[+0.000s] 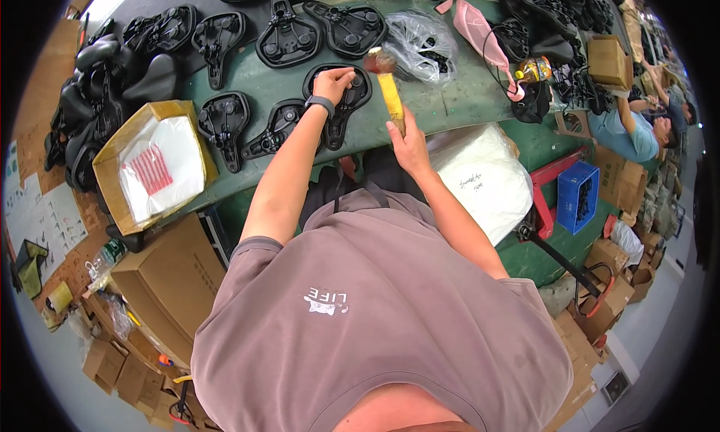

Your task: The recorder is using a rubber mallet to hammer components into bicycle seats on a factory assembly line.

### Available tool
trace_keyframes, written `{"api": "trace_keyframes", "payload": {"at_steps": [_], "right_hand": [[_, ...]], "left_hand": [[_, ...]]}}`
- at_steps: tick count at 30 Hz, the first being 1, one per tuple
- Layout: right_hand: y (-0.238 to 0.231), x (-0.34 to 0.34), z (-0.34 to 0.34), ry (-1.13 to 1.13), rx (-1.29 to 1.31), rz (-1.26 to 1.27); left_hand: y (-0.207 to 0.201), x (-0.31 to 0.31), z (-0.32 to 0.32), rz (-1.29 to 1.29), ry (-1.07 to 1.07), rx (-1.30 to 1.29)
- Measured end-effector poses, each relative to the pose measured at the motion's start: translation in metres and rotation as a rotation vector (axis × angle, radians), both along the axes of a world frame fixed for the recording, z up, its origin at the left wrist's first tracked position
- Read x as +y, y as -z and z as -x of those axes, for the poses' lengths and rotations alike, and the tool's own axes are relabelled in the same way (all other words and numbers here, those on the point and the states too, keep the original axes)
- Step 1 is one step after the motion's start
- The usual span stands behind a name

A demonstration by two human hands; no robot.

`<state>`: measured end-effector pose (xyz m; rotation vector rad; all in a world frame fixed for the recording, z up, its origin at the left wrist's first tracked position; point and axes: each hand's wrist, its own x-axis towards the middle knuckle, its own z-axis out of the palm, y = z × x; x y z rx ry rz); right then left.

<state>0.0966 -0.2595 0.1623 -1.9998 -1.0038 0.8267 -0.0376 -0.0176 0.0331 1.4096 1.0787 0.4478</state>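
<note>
Right hand (pixel 410 145) closed round a yellow-handled hammer (pixel 390 94); left hand (pixel 334 85) pinched over an upturned bicycle saddle (pixel 351 102) on the green surface (pixel 429 108), any small held part indiscernible. Risk: a misdirected swing could bruise the left hand, given its nearness to the hammer's head

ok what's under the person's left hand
A black saddle lies beneath the left hand, upside down, much of its underside showing. The patch directly covered by the hand cannot be seen.
</note>
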Motion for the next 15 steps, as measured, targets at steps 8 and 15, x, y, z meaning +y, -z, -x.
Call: {"api": "trace_keyframes", "payload": {"at_steps": [8,15], "right_hand": [[0.100,-0.027,-0.001,-0.113,-0.299,0.231],[0.014,-0.012,-0.010,-0.075,-0.143,0.030]], "left_hand": [[-0.035,-0.037,0.090,0.670,-0.702,-0.543],[-0.020,-0.086,0.138,0.297,-0.516,-0.134]]}}
